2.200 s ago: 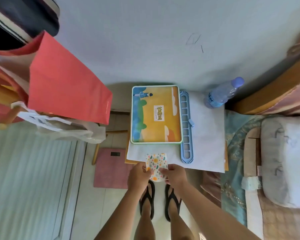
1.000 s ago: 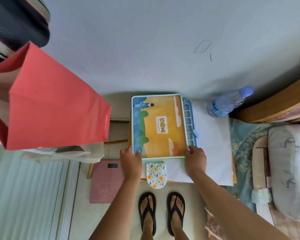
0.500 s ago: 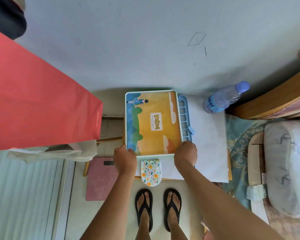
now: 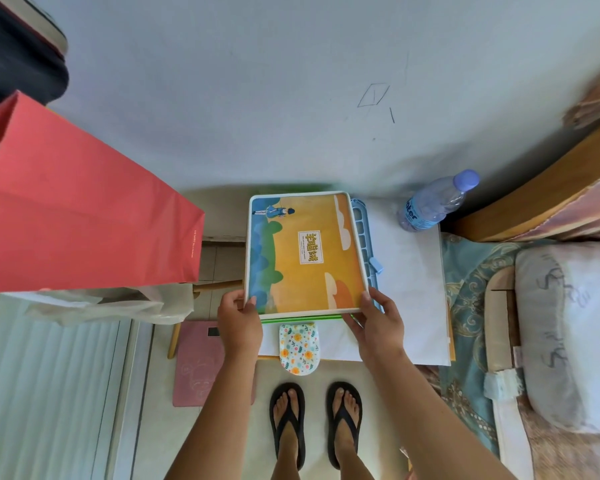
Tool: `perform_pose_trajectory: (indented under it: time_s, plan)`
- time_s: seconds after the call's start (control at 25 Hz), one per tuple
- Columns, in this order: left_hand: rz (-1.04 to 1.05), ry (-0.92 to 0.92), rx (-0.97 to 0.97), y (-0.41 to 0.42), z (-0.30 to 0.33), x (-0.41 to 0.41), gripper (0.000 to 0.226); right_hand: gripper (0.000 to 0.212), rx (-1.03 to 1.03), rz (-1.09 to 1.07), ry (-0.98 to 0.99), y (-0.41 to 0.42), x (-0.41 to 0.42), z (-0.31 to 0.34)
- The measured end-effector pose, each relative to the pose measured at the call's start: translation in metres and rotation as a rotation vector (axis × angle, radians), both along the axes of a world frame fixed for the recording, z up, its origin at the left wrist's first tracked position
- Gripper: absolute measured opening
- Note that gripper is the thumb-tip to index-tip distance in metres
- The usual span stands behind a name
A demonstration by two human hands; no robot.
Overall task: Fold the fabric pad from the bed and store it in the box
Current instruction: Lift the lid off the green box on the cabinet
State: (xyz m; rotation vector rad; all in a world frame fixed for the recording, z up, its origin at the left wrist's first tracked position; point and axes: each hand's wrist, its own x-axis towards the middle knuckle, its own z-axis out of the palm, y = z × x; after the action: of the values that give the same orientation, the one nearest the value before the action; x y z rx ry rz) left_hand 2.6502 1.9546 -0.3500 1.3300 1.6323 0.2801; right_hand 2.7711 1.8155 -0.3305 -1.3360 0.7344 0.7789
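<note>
Our left hand [image 4: 239,322] and right hand [image 4: 378,322] pinch the box lid's [image 4: 305,252] near corners, the folded pad [image 4: 298,348] lying just below it, blue rack [image 4: 364,237] and bottle [image 4: 433,202] alongside.

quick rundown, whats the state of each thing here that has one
box lid: near edge lifted off the green box base, far edge down
fabric pad: folded, outside the box, overhanging the table edge
water bottle: capped, upright
left hand: gripping the lid corner
right hand: gripping the lid corner
</note>
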Motion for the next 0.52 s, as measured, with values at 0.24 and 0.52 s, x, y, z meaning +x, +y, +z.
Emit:
perform_pose_trajectory:
  time_s: [0.24,0.52]
  plan:
    - [0.099,-0.176,-0.015,0.005,0.018,0.002,0.025,0.011,0.027,-0.018,-0.037,0.009,0.008,0.02]
    - [0.18,-0.365,-0.016,0.018,0.04,0.016,0.012,0.003,0.041,-0.028,-0.2,0.034,0.033,0.056]
